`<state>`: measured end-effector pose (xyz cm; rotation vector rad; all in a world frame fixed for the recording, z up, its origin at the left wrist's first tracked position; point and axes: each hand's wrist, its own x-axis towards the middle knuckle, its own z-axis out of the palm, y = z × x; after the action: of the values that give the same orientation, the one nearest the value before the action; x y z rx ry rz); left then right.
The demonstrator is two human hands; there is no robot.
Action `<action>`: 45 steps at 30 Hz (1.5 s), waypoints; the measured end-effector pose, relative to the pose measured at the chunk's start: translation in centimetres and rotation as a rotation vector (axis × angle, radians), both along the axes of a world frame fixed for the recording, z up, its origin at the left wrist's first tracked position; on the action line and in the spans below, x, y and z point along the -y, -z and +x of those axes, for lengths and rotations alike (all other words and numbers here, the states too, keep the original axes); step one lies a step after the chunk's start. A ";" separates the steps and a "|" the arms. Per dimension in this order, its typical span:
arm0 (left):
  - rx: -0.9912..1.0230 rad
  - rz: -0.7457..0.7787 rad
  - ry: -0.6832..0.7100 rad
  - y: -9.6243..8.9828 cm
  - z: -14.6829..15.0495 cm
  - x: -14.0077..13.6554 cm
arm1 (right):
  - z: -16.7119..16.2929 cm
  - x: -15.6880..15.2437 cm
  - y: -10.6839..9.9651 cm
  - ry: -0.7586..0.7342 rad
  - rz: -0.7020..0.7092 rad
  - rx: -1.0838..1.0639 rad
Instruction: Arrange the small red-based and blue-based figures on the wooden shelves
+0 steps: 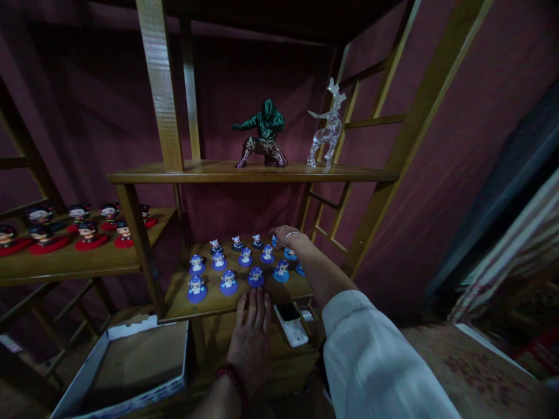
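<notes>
Row behind row, had small figurines (245,256) lined up on the lower shelf (177,305): white-headed figurines (237,244) on dark bases at the back, two rows of purple-based figurines (219,261) before them, and blue-based figurines (280,271) toward the right. Reached with the right hand (286,234) to the back row's right end, with fingertips at a small blue figurine (274,240); could not tell whether grasping it or merely touching it. Held the left hand (253,326) back upward at the shelf's front edge, with fingers straight, slightly parted and grasping nothing, just below a purple-based figurine. Judged the arrangement well advanced, with three rows already standing and seemingly only that back right corner being attended to. Could not count the figurines behind the right forearm (325,267), nor tell how many remained to add. Had an open cardboard box (140,355) below, at the left.
</notes>
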<state>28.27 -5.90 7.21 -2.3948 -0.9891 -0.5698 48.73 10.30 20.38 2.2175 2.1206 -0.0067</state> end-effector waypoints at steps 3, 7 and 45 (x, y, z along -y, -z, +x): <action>-0.001 -0.004 -0.006 -0.1 0.0 0.1 | 0.3 0.6 -0.7 0.049 0.028 0.000; 0.006 -0.014 0.004 -0.2 -0.1 0.2 | 0.8 2.1 -2.0 0.096 0.088 0.004; 0.032 0.000 0.004 -0.1 -0.3 0.1 | 2.5 5.5 1.2 0.166 0.070 -0.104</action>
<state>27.98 -6.01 7.30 -2.3951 -0.9985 -0.6117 51.18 4.80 19.23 2.4798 2.0078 -0.0602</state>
